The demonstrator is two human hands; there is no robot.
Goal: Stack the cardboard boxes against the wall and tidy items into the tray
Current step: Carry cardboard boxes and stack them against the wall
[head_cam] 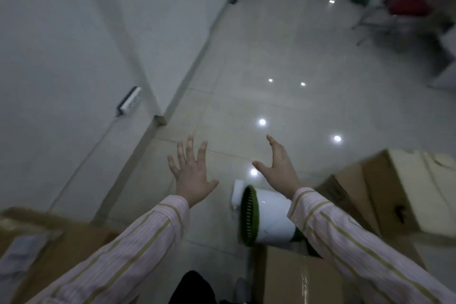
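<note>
My left hand point(191, 173) is stretched out over the tiled floor with fingers spread, holding nothing. My right hand point(277, 168) reaches forward beside it, fingers straight and thumb out, also holding nothing. A cardboard box point(404, 190) lies tilted on the floor at the right. Another cardboard box point(293, 276) stands near my feet at the bottom centre. A third cardboard box point(32, 242) with a label sits at the lower left by the wall point(61, 44). No tray is in view.
A white cylindrical appliance with a green grille point(266, 215) lies on its side between the boxes. A power strip point(129, 101) hangs on the wall with its cable running down. A red chair point(404, 7) stands far right. Glossy tiled floor point(271, 61) stretches ahead.
</note>
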